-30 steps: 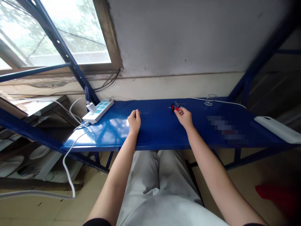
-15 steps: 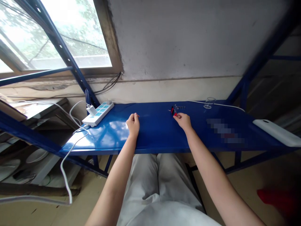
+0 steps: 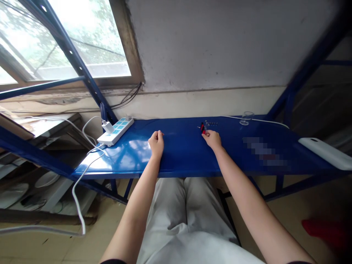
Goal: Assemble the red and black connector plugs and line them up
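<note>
My left hand (image 3: 156, 143) is closed over the middle of the blue table, thumb on top. A tiny reddish tip shows at its fingers; the rest of what it holds is hidden. My right hand (image 3: 213, 139) pinches at a small red piece, at the near edge of a little cluster of red and black parts (image 3: 202, 127). A thin pale pin sticks out of this cluster to the left. Just behind my right fingers lie a small clear part (image 3: 206, 123) and a row of several tiny metal pieces (image 3: 213, 124), too small to name.
A white power strip (image 3: 111, 137) with a plugged-in white adapter (image 3: 108, 127) stands at the table's left; its cable hangs over the edge. A clear glass (image 3: 246, 118) stands at the back right, near a white cable. A long white object (image 3: 326, 152) lies at the right end.
The view has shifted slightly. My right fingers have moved a little at the red and black parts. My left hand stays closed in about the same place.
</note>
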`<control>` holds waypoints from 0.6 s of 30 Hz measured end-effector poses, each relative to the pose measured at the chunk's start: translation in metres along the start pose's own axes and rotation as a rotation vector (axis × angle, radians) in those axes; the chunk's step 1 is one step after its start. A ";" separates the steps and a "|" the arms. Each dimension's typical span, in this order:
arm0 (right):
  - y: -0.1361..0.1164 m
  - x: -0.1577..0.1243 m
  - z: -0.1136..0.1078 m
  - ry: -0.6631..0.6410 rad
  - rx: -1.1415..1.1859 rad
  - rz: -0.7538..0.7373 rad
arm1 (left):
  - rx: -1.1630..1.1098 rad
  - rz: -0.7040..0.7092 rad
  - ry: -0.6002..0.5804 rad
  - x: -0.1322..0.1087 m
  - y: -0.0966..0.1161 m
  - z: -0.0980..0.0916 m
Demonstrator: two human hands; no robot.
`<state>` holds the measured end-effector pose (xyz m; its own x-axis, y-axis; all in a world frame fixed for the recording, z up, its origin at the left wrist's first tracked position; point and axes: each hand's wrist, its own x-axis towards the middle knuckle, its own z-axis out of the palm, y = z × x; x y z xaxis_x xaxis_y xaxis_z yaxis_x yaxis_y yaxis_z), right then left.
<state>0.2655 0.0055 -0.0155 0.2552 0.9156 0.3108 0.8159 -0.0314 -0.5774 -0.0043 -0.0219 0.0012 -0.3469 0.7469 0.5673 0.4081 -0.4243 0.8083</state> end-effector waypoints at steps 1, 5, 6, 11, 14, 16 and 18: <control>0.000 0.000 0.001 -0.001 0.004 -0.002 | -0.003 -0.002 0.003 0.000 0.000 0.000; -0.002 0.000 0.001 -0.003 0.000 -0.001 | -0.014 -0.006 0.024 0.001 0.002 -0.002; -0.002 0.000 0.001 0.000 -0.008 0.004 | -0.021 -0.011 0.032 0.001 0.003 -0.002; -0.003 0.001 0.001 0.027 -0.016 0.002 | -0.096 -0.083 0.045 0.001 0.005 -0.002; -0.002 0.002 0.001 0.030 -0.009 0.000 | -0.113 -0.113 0.044 0.001 0.007 -0.001; -0.002 0.002 0.001 0.013 -0.011 0.004 | -0.115 -0.117 0.044 0.001 0.007 -0.001; -0.001 0.002 0.002 0.004 -0.019 0.003 | -0.113 -0.111 0.046 0.001 0.007 -0.002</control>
<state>0.2639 0.0081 -0.0157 0.2598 0.9137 0.3125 0.8247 -0.0416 -0.5640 -0.0033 -0.0246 0.0075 -0.4241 0.7693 0.4778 0.2685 -0.3971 0.8776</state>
